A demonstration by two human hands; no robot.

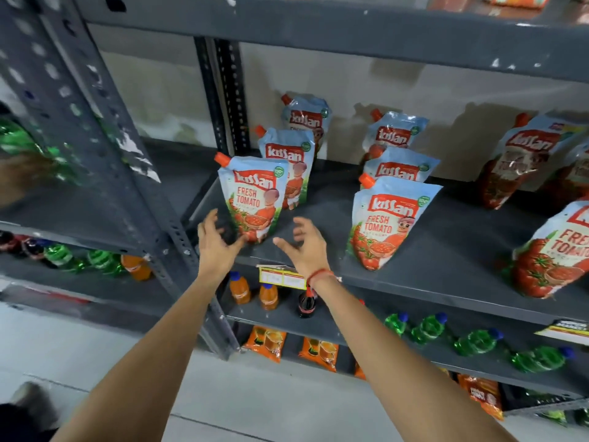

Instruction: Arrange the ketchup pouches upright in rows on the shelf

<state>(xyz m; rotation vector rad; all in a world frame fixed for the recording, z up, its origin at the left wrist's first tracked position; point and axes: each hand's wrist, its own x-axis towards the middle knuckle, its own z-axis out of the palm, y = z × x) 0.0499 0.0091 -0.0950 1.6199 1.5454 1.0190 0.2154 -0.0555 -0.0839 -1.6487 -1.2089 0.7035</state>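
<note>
Ketchup pouches, blue and red with orange caps, stand upright in rows on the grey shelf [446,250]. The left row has a front pouch [253,199], a second pouch [287,161] behind it and a third pouch [306,118] at the back. A middle row starts with a front pouch [387,224]. At the right edge stands another pouch [554,253]. My left hand [215,242] and my right hand [306,247] hover on either side of the left front pouch's base, fingers spread, holding nothing.
A grey shelf post [105,138] rises at the left. Lower shelves carry orange drink bottles [240,288], a dark cola bottle [307,303], green bottles [478,341] and orange packets [266,341]. A price tag [282,277] hangs on the shelf edge.
</note>
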